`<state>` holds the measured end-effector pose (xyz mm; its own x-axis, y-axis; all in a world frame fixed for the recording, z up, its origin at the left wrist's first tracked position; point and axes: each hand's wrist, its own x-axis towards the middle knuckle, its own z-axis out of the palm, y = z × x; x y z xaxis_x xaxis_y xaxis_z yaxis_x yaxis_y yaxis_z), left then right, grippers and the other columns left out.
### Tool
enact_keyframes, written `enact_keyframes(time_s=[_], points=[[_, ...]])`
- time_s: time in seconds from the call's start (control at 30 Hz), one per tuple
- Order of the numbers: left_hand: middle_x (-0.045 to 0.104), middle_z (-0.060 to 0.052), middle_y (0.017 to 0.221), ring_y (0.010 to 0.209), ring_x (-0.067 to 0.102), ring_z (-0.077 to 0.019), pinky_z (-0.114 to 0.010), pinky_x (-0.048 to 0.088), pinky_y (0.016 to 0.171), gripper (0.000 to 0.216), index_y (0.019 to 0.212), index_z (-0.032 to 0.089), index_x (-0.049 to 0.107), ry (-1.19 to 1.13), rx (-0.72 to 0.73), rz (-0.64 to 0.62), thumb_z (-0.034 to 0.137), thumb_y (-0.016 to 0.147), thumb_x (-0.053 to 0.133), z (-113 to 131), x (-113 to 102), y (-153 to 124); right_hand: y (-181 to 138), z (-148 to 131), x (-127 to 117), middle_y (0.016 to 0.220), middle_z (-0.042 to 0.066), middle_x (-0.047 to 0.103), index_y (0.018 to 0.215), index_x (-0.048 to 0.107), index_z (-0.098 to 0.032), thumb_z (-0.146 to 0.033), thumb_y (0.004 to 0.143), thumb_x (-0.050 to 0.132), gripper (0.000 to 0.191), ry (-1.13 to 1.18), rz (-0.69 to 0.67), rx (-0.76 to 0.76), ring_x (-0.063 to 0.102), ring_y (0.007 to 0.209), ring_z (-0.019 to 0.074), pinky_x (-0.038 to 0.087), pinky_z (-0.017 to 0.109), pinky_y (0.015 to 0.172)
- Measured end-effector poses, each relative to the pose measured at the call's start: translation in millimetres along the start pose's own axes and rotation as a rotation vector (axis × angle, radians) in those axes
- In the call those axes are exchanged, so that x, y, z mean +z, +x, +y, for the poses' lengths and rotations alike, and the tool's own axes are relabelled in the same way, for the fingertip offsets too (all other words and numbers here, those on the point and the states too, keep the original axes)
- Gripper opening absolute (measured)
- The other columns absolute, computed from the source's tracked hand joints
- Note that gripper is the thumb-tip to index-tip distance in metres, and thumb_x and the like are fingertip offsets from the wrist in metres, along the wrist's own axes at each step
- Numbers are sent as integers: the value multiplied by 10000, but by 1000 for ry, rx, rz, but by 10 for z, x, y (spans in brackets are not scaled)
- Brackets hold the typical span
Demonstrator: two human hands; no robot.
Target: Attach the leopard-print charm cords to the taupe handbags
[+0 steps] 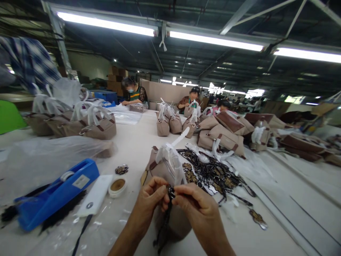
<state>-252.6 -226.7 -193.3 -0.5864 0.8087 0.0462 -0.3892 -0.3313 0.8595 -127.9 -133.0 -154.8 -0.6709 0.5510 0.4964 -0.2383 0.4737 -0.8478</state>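
Fastening seems the step, left hand point(149, 199) and right hand point(197, 204) pinching a black cord with shiny metal fitting point(171, 193) over a taupe fabric handbag point(164, 170), next needing precise alignment.

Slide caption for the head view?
Left hand and right hand hold a black cord against a beige bag.

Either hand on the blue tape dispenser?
No, the tape dispenser sits apart on the table, while left hand and right hand meet at a dark strap.
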Motion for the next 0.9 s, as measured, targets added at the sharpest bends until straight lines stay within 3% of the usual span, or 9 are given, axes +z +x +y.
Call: enact_keyframes(time_s=[0.13,0.53,0.7,0.9], points=[[638,37,588,482,553,-68,-152,427,476,240,836,164,581,-83,-24,-25,328,768,742,7,23,-10,34,-7,16,770,14,696,857,733,-223,-168,840,655,97,-129,-29,-205,650,723,138,517,215,659],[653,11,644,522,574,-54,-131,470,514,267,759,138,619,-348,-190,-63,251,671,844,-74,33,-16,55,48,135,728,15,623,801,647,-196,-119,847,549,133,-377,46,-270,615,682,137,499,230,632],[639,23,669,534,568,-56,-152,485,536,252,759,149,628,-413,-173,-56,235,666,845,-103,13,-28,64,102,154,710,23,627,800,664,-187,-113,827,563,128,-427,38,-334,617,641,129,507,218,609],[629,27,702,559,545,-58,-157,463,558,207,734,154,641,-334,-108,-43,234,683,826,-101,9,-30,71,111,166,695,21,632,791,670,-182,-104,822,566,134,-457,17,-335,618,635,127,504,206,607]])
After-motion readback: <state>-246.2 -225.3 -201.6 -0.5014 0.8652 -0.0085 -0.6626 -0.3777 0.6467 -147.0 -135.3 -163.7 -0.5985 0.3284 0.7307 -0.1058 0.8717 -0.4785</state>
